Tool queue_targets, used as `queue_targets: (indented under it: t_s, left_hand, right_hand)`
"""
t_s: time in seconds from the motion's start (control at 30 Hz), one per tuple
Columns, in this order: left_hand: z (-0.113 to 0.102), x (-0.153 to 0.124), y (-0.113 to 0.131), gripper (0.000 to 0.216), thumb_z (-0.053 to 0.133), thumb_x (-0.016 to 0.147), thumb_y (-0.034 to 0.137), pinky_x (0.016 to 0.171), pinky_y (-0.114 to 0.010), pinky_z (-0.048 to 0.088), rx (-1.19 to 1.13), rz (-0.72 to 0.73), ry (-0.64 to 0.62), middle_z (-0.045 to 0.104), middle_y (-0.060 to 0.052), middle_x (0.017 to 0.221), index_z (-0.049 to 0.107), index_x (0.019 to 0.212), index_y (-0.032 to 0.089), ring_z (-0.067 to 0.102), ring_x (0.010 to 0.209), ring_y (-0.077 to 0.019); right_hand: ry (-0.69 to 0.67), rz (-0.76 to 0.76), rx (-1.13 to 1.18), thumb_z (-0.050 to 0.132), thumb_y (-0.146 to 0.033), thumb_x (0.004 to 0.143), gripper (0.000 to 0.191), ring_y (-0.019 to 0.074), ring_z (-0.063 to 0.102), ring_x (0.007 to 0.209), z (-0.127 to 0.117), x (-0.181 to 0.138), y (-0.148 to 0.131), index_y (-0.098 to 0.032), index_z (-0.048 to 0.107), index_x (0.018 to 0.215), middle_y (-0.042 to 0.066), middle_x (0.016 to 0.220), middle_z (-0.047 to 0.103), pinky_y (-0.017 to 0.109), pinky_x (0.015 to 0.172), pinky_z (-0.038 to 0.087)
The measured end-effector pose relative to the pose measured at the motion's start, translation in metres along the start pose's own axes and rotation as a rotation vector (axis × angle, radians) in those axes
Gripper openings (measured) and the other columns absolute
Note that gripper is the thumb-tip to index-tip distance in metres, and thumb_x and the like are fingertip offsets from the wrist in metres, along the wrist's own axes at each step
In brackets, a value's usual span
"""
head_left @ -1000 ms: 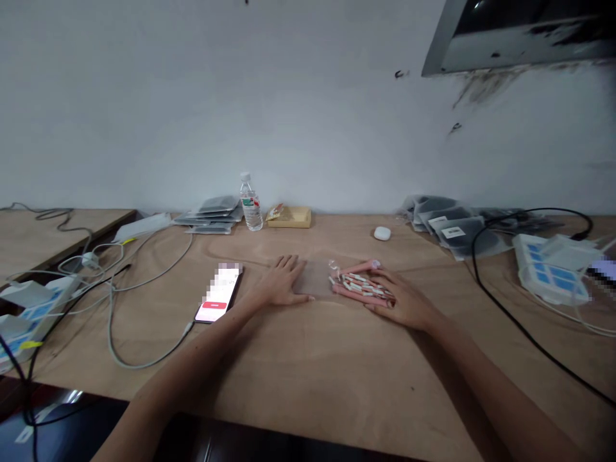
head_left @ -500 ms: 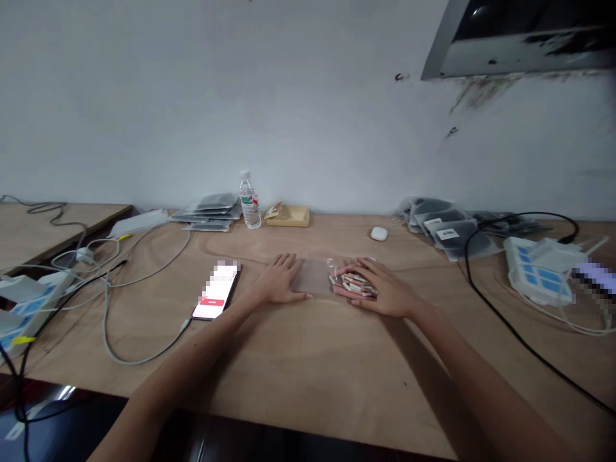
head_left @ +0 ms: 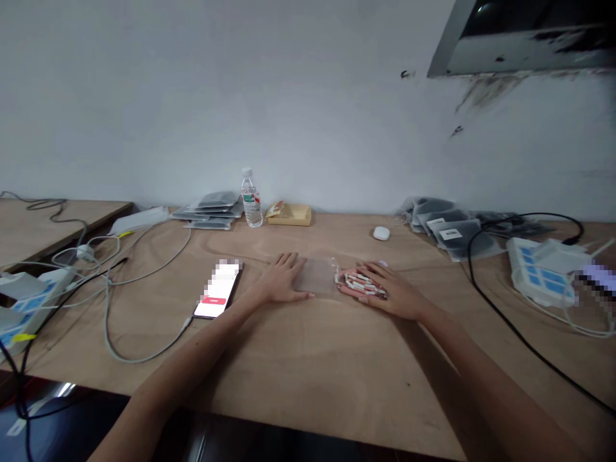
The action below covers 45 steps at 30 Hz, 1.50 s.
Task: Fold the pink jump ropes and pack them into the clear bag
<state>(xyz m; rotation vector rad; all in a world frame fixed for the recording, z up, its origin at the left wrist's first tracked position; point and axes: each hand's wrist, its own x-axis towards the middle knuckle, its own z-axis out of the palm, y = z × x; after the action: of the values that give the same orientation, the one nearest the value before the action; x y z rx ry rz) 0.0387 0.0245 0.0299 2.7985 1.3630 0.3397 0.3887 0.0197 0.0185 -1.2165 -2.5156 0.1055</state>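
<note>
My left hand (head_left: 283, 280) lies flat on the table with its fingers spread, at the left edge of a clear plastic bag (head_left: 315, 276). The bag is spread out flat between my hands. At its right end sits a bundle of small pink and white pieces (head_left: 359, 282); their kind is too small to make out. My right hand (head_left: 392, 292) curves round the bundle's right side, fingers on the far side and thumb on the near side. Part of the bundle is hidden under that palm.
A lit phone (head_left: 219, 289) on a cable lies left of my left hand. Behind stand a water bottle (head_left: 251, 200), a shallow cardboard box (head_left: 296, 215) and a white earbud case (head_left: 381, 233). Grey pouches (head_left: 447, 231) lie back right; power strips (head_left: 541, 273) and cables flank both sides.
My right hand has shifted slightly right, its fingers lower round the bundle. More of the pink and white pieces show. My left hand stays in place on the bag.
</note>
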Motion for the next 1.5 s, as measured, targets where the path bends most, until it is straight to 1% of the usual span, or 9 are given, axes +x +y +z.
queue_targets:
  t_s: [0.27,0.43,0.57,0.73,0.87,1.0,1.13,1.33,1.5]
  left_hand:
    - [0.001,0.000,-0.002,0.101,0.052,0.079,0.083,0.120,-0.052,0.024,0.005,0.018,0.008,0.039,-0.022,0.157,0.038,0.151,0.014,0.035,0.145,-0.0386]
    - [0.000,0.001,-0.002,0.101,0.049,0.080,0.085,0.119,-0.050,0.024,0.043,0.003,-0.010,0.040,-0.022,0.156,0.039,0.150,0.013,0.036,0.145,-0.0381]
    - [-0.001,0.003,-0.003,0.099,0.050,0.080,0.084,0.118,-0.050,0.025,0.042,-0.032,0.008,0.041,-0.020,0.155,0.039,0.150,0.015,0.037,0.143,-0.0379]
    - [-0.001,0.007,-0.004,0.097,0.052,0.080,0.083,0.117,-0.049,0.028,0.041,-0.046,0.032,0.045,-0.020,0.152,0.041,0.148,0.015,0.039,0.141,-0.0378]
    - [0.000,0.008,-0.005,0.098,0.055,0.079,0.082,0.117,-0.048,0.028,0.045,-0.056,0.035,0.046,-0.022,0.151,0.041,0.148,0.012,0.040,0.141,-0.0380]
    - [0.002,0.008,-0.006,0.099,0.053,0.080,0.082,0.117,-0.049,0.028,0.046,-0.059,0.046,0.043,-0.023,0.153,0.041,0.148,0.012,0.039,0.142,-0.0385]
    - [0.001,0.008,-0.005,0.097,0.056,0.080,0.080,0.116,-0.049,0.029,0.052,-0.048,0.055,0.046,-0.023,0.151,0.043,0.147,0.011,0.043,0.139,-0.0385]
    - [0.003,0.010,-0.008,0.097,0.055,0.080,0.080,0.116,-0.050,0.030,0.064,-0.034,0.070,0.047,-0.024,0.149,0.043,0.146,0.010,0.043,0.139,-0.0388]
    - [0.008,0.023,-0.012,0.094,0.054,0.080,0.081,0.115,-0.049,0.031,0.051,-0.044,0.082,0.049,-0.022,0.147,0.043,0.146,0.014,0.043,0.140,-0.0377]
  right_hand:
    - [-0.029,0.043,0.012,0.058,-0.063,0.090,0.059,0.0393,0.050,0.135,-0.004,-0.022,0.009,-0.028,0.061,0.138,0.014,0.146,0.054,0.062,0.110,0.043]
    - [-0.013,0.062,0.029,0.060,-0.060,0.090,0.056,0.0388,0.050,0.136,-0.005,-0.042,0.017,-0.033,0.060,0.138,0.010,0.147,0.054,0.062,0.109,0.044]
    - [0.027,0.070,0.029,0.061,-0.059,0.089,0.056,0.0394,0.049,0.137,-0.007,-0.061,0.021,-0.032,0.060,0.139,0.011,0.149,0.053,0.062,0.111,0.043]
    - [0.049,0.053,0.004,0.063,-0.056,0.088,0.054,0.0395,0.049,0.137,-0.006,-0.080,0.013,-0.031,0.063,0.136,0.010,0.149,0.054,0.064,0.113,0.040]
    - [0.045,-0.016,-0.023,0.062,-0.052,0.090,0.056,0.0383,0.043,0.143,-0.002,-0.087,-0.005,-0.031,0.058,0.142,0.009,0.154,0.049,0.063,0.113,0.039]
    - [0.042,-0.108,-0.021,0.064,-0.047,0.091,0.060,0.0383,0.042,0.143,0.002,-0.082,-0.035,-0.030,0.052,0.147,0.010,0.156,0.047,0.063,0.111,0.042]
    - [0.011,-0.164,0.007,0.065,-0.047,0.090,0.062,0.0378,0.040,0.145,0.008,-0.066,-0.068,-0.032,0.051,0.148,0.009,0.157,0.045,0.064,0.113,0.039]
    - [0.005,-0.133,0.010,0.067,-0.051,0.088,0.060,0.0373,0.040,0.144,0.025,-0.039,-0.097,-0.032,0.056,0.144,0.009,0.155,0.048,0.062,0.114,0.038]
    - [0.057,-0.084,-0.005,0.072,-0.043,0.084,0.059,0.0350,0.047,0.138,0.036,-0.015,-0.111,-0.031,0.059,0.140,0.010,0.148,0.054,0.059,0.117,0.035]
